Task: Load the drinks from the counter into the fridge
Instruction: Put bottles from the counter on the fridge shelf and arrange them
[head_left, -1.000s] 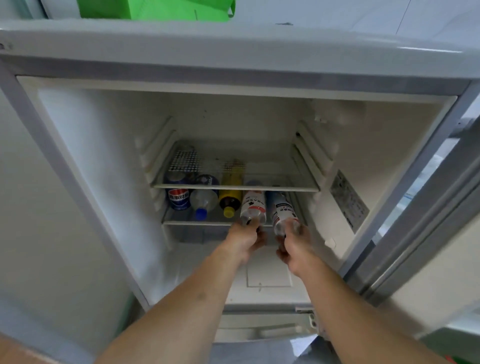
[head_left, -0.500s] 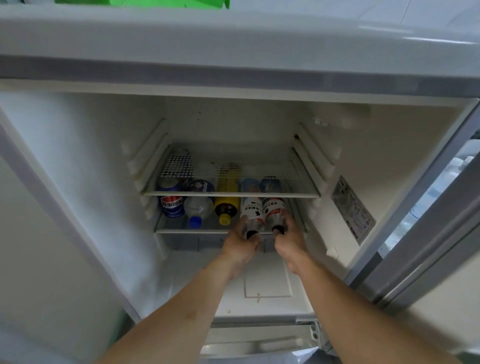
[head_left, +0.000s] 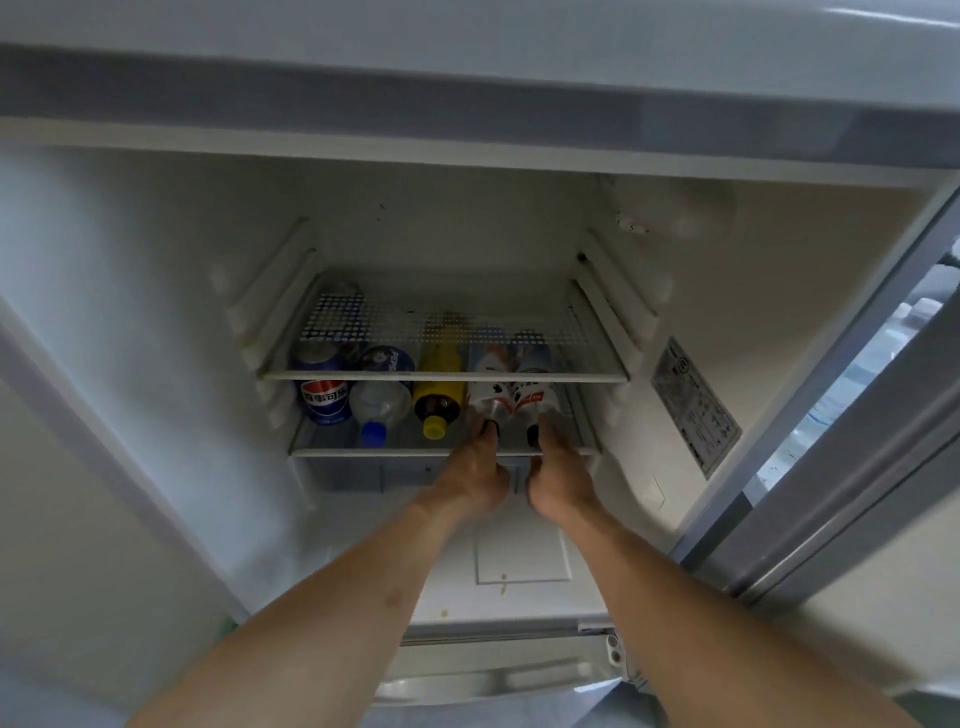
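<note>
Both arms reach into the open fridge (head_left: 156, 312), a white, smooth-walled box with ribbed side rails. The left hand (head_left: 470, 480) has its fingers at the dark cap of a clear plastic bottle with a red-and-white label (head_left: 485, 400); whether it pinches the cap or only presses it I cannot tell. The right hand (head_left: 558, 480) meets the cap of the twin bottle (head_left: 535, 397) likewise. Both bottles lie on their sides, touching, at the right end of the lower shelf (head_left: 405, 451), caps toward its front edge. To their left lie a yellow-capped bottle (head_left: 438, 408), a blue-capped clear bottle (head_left: 379, 408) and an upright blue cola can (head_left: 323, 397). Above sits a perforated wire shelf (head_left: 441, 325). Since a second ago the two bottles have slid deeper in and drawn together.
</note>
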